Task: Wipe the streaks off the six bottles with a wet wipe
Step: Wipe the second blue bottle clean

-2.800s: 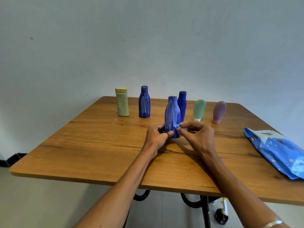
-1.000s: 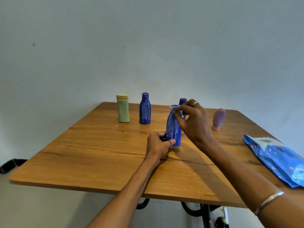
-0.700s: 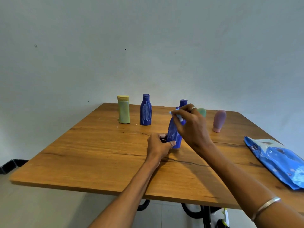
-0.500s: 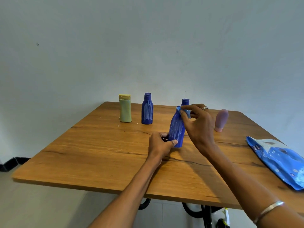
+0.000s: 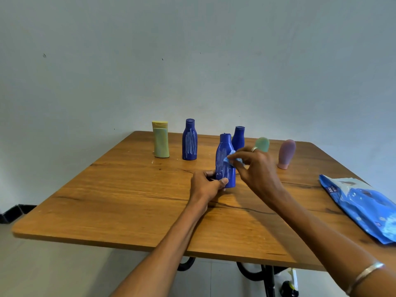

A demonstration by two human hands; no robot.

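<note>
The left hand (image 5: 206,185) gripped the base of a dark blue plastic bottle with white streaks (image 5: 225,162), thumb across its front and fingers curled round the far side, holding it upright on the wooden table (image 5: 128,202) just right of the frame's centre. The right hand (image 5: 256,168) pinched a small crumpled pale blue wet wipe (image 5: 232,160) between thumb and fingertips and pressed it against the bottle's right shoulder. A ring showed on one finger of that hand, and a metal bangle (image 5: 364,276) circled the wrist at the lower right corner.

Directly behind the held bottle stood a second dark blue bottle (image 5: 238,138), its lower half hidden by the first. Right of it, a pale green rounded bottle (image 5: 263,144) was mostly covered by the right hand's knuckles. Further right stood a mauve rounded bottle (image 5: 286,154), in clear view. Left of centre, at the table's far edge, a streaked dark blue bottle (image 5: 189,142) stood beside a yellow-green flat-topped bottle (image 5: 160,142), the two apart.

A blue wipes packet (image 5: 362,207) lay flat at the right edge of the frame, well apart from both hands. Black curved table legs (image 5: 252,273) showed beneath the tabletop.
</note>
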